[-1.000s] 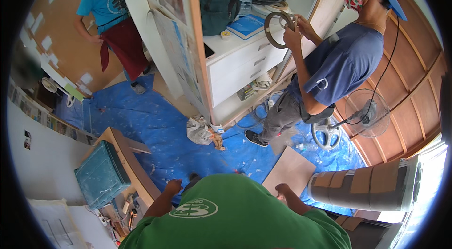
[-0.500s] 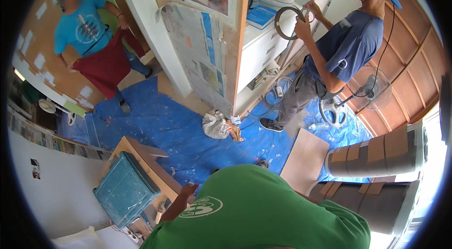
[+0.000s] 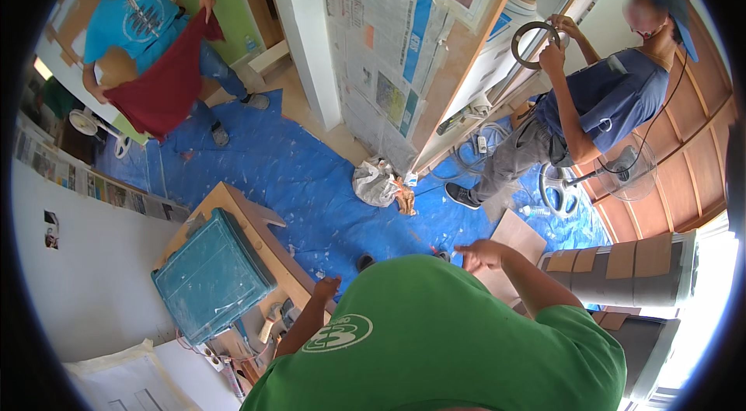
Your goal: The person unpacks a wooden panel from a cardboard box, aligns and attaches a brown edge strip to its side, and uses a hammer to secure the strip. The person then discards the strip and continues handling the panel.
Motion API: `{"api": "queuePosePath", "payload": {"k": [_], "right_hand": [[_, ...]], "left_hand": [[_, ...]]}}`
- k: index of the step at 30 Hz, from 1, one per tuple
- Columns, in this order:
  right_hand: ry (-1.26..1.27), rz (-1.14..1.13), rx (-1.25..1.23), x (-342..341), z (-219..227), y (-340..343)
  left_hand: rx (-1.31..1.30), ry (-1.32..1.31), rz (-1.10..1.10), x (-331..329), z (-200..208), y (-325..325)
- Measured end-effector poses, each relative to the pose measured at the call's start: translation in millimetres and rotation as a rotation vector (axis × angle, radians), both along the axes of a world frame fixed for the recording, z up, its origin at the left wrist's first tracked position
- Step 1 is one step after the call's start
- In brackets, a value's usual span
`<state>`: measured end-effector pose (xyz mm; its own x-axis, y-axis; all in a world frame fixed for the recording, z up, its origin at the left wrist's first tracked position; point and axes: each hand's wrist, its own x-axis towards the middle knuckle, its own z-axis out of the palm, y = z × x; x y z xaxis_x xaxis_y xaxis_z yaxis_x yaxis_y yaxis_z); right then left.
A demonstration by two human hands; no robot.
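Note:
My left hand (image 3: 327,287) is raised just past the edge of a wooden bench (image 3: 276,267), its back toward me. Its fingers are too small and hidden to read. On the other side of my green shirt, my right hand (image 3: 482,254) is held out over the blue floor sheet (image 3: 326,201) with the fingers stretched forward and nothing visible in them. Closest to my left hand is a teal plastic case (image 3: 211,275) on the bench. Brushes (image 3: 270,327) lie beside that case.
At far left a person in a blue shirt (image 3: 144,15) spreads a dark red cloth (image 3: 167,92). At right another person (image 3: 622,100) holds a dark ring (image 3: 525,44) near a standing fan (image 3: 622,170). A crumpled bag (image 3: 374,182) sits by the newspaper-covered partition (image 3: 381,53). Padded rolls (image 3: 614,267) lie at right.
My right hand has come into view, reaching forward. My left hand has shifted slightly forward and right. The view has turned left. The others keep holding the cloth and the ring.

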<state>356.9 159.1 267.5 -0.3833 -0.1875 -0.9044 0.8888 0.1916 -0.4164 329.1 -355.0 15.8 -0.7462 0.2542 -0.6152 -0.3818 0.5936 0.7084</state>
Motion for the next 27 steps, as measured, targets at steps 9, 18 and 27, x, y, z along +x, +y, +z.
{"api": "queuePosePath", "payload": {"k": [9, 18, 27], "right_hand": [[0.707, 0.684, -0.062, 0, -84, -58], [0.157, 0.532, 0.126, -58, -103, -41], [0.112, 0.686, 0.256, -102, -113, -26]], "left_hand": [[-0.207, 0.203, -0.224, 44, -72, -31], [-0.194, 0.027, -0.151, 7, 34, 14], [-0.111, -0.096, 0.006, 25, 56, 32]]}}
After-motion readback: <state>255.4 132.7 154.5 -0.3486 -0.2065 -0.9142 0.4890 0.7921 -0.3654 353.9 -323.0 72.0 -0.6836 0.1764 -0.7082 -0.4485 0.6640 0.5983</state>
